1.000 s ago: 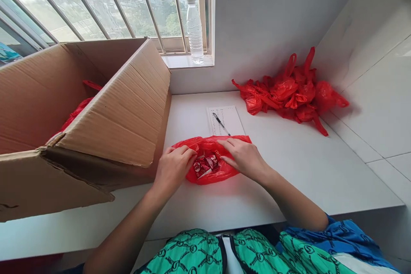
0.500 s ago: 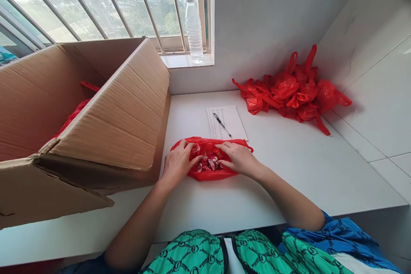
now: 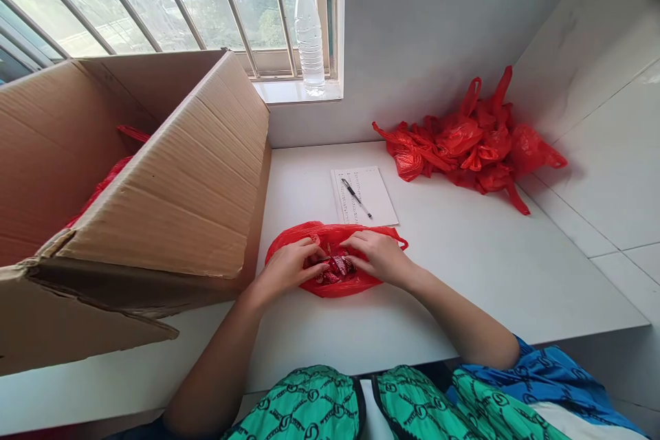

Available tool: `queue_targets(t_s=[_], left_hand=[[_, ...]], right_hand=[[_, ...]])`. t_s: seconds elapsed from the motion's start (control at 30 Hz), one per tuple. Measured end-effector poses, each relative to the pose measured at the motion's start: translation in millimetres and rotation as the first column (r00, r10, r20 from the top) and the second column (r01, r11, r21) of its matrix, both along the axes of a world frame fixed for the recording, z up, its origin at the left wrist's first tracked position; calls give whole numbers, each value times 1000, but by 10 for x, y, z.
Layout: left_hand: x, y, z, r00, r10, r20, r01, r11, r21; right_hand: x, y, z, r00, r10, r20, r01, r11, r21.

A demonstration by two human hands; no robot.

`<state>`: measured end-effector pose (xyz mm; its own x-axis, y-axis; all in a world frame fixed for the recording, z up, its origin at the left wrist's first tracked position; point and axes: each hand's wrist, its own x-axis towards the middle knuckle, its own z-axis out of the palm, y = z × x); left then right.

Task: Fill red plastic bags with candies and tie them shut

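A small red plastic bag [image 3: 335,283] lies on the white table in front of me, with red-and-white wrapped sweets [image 3: 336,268] showing through it. My left hand [image 3: 285,268] grips the bag's left side, fingers curled into the plastic. My right hand [image 3: 379,256] grips its right side the same way. The two sets of fingertips nearly meet over the sweets.
A large open cardboard box [image 3: 155,179] stands at the left with red bags inside. A sheet of paper [image 3: 366,196] with a pen [image 3: 355,198] lies just beyond the bag. A heap of red plastic bags [image 3: 464,141] fills the far right corner. A water bottle [image 3: 309,34] stands on the sill.
Both hands have drawn closer together on the bag, bunching the plastic over the sweets. The bag looks more gathered than a second ago.
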<state>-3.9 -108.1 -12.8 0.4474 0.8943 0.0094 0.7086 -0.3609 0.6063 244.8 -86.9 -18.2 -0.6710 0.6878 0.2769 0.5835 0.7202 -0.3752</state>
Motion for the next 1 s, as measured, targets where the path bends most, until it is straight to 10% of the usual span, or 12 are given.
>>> queue_targets(t_s=[0.33,0.77,0.87,1.0], left_hand=[[147,-93,76,822,238,518,-291,957,21],[244,-127,102,499,379,779,-151,924,-353],[218,-121,94,542,370,754,-210,929,-304],[186,-121,115,600,360,714,-225,933,-280]], right_hand=[[-75,-146,265,932,-135,-337,-16,912,-410],[-167,-164,199,789,-248,-562,-313,624,-716],[-150,-170,211,791,-217,-572,-283,699,-657],[-102,-162,176,837,-125,-532,-43,956,-291]])
